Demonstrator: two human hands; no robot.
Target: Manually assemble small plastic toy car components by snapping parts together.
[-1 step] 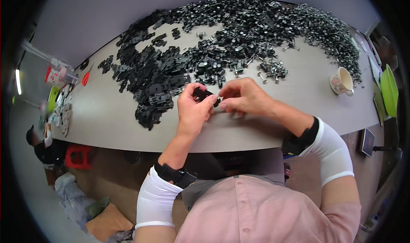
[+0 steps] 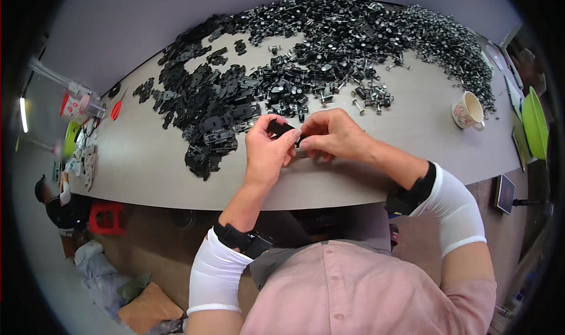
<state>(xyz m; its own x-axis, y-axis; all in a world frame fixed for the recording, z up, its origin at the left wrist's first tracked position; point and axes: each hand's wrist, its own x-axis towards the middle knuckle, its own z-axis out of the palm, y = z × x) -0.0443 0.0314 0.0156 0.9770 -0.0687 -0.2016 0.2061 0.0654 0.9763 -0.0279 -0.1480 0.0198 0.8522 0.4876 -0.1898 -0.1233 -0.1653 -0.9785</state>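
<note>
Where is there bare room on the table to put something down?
Bare grey tabletop lies left of the heap of flat black plastic parts and between the right hand and the white patterned mug. The far side is crowded with black and silver pieces and small silvery metal pieces.

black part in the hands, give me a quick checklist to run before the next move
1. Left hand gripping the black part: ok, thumb and fingers hold it.
2. Right hand in place: ok, fingertips at the part's right end.
3. Anything pinched in the right fingertips: cannot tell, the fingers hide it.
4. Elbow room beyond the left hand: not ok, I'd say; the black pile lies close by.
5. Mug out of the way: ok, upright, well right of both hands.
</note>
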